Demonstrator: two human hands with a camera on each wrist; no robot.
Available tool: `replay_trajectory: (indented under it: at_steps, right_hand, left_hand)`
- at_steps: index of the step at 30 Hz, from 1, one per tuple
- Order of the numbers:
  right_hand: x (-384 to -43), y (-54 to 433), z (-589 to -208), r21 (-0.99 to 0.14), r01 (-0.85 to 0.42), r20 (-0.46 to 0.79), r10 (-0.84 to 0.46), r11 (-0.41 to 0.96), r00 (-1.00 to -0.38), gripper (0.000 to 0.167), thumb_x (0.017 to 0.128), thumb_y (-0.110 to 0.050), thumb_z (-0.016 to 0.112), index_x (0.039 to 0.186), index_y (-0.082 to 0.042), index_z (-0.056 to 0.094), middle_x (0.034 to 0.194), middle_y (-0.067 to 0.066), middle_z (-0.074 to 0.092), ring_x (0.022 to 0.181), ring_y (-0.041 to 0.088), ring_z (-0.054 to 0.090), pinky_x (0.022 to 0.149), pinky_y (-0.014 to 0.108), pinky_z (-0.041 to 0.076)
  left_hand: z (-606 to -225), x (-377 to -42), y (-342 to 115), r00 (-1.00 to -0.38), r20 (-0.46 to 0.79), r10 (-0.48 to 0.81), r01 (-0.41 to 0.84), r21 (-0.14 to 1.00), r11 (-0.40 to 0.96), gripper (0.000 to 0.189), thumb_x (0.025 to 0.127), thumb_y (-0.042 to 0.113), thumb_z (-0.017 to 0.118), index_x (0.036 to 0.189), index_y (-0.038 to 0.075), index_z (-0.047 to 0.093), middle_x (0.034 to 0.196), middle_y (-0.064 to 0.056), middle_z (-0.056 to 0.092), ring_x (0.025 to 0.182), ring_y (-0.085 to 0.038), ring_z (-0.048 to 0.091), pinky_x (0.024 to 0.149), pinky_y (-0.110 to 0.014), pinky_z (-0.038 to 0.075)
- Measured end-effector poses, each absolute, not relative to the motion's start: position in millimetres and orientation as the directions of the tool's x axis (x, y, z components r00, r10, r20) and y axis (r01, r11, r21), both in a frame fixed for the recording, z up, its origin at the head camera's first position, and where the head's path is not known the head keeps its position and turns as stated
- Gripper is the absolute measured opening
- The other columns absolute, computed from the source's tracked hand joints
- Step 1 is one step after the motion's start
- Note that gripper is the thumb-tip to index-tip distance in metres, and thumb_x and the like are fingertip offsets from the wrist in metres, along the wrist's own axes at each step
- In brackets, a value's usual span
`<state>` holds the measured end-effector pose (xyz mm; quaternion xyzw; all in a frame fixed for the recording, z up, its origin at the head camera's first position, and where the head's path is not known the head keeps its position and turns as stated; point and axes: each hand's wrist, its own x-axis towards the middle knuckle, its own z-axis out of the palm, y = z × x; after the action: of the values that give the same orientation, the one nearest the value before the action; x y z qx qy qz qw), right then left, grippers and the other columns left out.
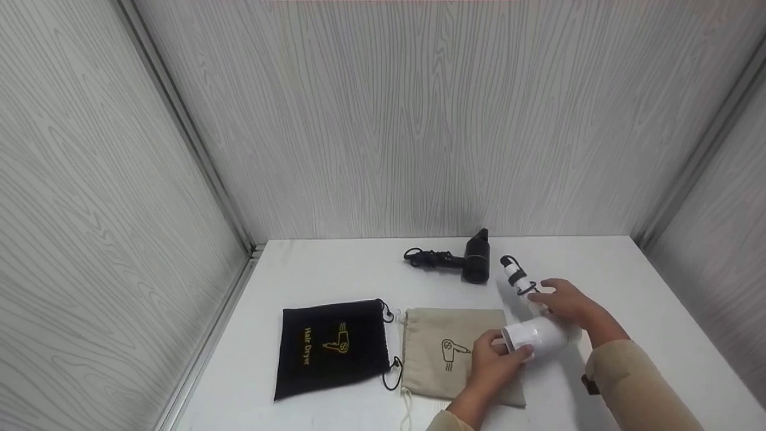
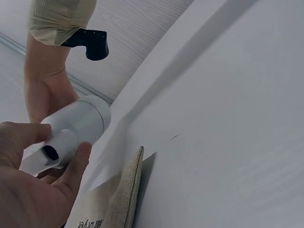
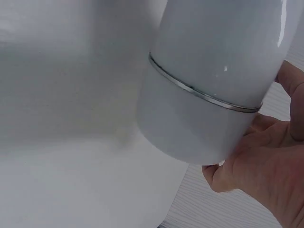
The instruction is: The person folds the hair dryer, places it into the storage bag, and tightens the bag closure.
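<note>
At lower right of the frame, nearest: left hand [image 1: 494, 366], with thumb and fingers curled in a grip on the front end of a white hair dryer [image 1: 541, 335]. Behind that hand, partly covered: a beige bag [image 1: 434, 374], flat on the white table [image 1: 335, 272]; farther left, a black bag [image 1: 329, 353]. By the beige bag's right edge, lying crosswise and apparently held clear of the table: the dryer's barrel. Glossy, so probably slippery; by its look stiff plastic, fairly light, perhaps heavier toward the rear, and liable to crack or scuff if dropped. Best held by both barrel and handle, without squeezing the thin front rim. Slightly farther, at right: right hand [image 1: 571, 302], with fingers bent about the handle near the barrel; cannot tell how firmly. Beyond, a dark cord [image 1: 517, 276] wrapped at the handle's end, likely soft and apt to snag. Farthest, right of centre: a black hair dryer [image 1: 477, 263], before the grey wall [image 1: 383, 120].
</note>
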<state>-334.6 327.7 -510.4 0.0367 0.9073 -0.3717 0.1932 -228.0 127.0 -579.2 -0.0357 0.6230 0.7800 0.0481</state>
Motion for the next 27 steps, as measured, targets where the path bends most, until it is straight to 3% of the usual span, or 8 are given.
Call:
replay_trajectory:
  at_steps: [9, 16, 21, 27]
  right_hand:
    - [-331.6, 331.8, -512.7, -0.779, 0.248, -0.373, -0.107, 0.576, -0.922, 0.083, 0.107, -0.045, 0.058, 0.157, 0.016, 0.031, 0.157, 0.038, 0.041, 0.145, 0.053, 0.044, 0.122, 0.063, 0.038]
    - [-329.6, 331.0, -520.9, -0.835, 0.296, -0.394, -0.129, 0.463, -0.91, 0.092, 0.105, -0.049, 0.061, 0.161, 0.013, 0.022, 0.163, 0.035, 0.035, 0.154, 0.051, 0.034, 0.127, 0.059, 0.033]
    - [-328.6, 331.8, -526.6, -0.863, 0.311, -0.39, -0.133, 0.399, -0.911, 0.093, 0.105, -0.048, 0.063, 0.161, 0.012, 0.021, 0.164, 0.033, 0.033, 0.154, 0.048, 0.034, 0.127, 0.055, 0.035]
    - [-326.2, 329.0, -529.9, -0.894, 0.327, -0.38, -0.132, 0.307, -0.915, 0.097, 0.105, -0.048, 0.063, 0.163, 0.012, 0.013, 0.166, 0.033, 0.03, 0.156, 0.047, 0.032, 0.129, 0.056, 0.032]
  left_hand:
    - [-576.8, -238.2, 113.7, -0.996, -0.037, -0.079, -0.019, 0.977, -0.211, 0.031, 0.079, 0.017, 0.088, 0.105, 0.005, 0.074, 0.094, -0.008, 0.081, 0.085, -0.015, 0.077, 0.077, -0.026, 0.063]
    - [-578.6, -241.0, 109.5, -0.992, 0.016, -0.122, 0.045, 0.97, -0.24, 0.028, 0.08, 0.018, 0.087, 0.102, 0.005, 0.077, 0.095, -0.004, 0.077, 0.086, -0.013, 0.073, 0.077, -0.024, 0.062]
    - [-576.6, -240.2, 107.0, -0.993, 0.0, -0.117, 0.029, 0.968, -0.251, 0.022, 0.083, 0.022, 0.085, 0.099, 0.008, 0.078, 0.092, -0.002, 0.075, 0.083, -0.012, 0.07, 0.073, -0.024, 0.06]
    - [-573.4, -240.6, 102.9, -0.994, -0.034, -0.105, -0.002, 0.956, -0.293, 0.023, 0.091, 0.025, 0.081, 0.106, 0.008, 0.077, 0.096, -0.003, 0.073, 0.087, -0.015, 0.069, 0.079, -0.027, 0.061]
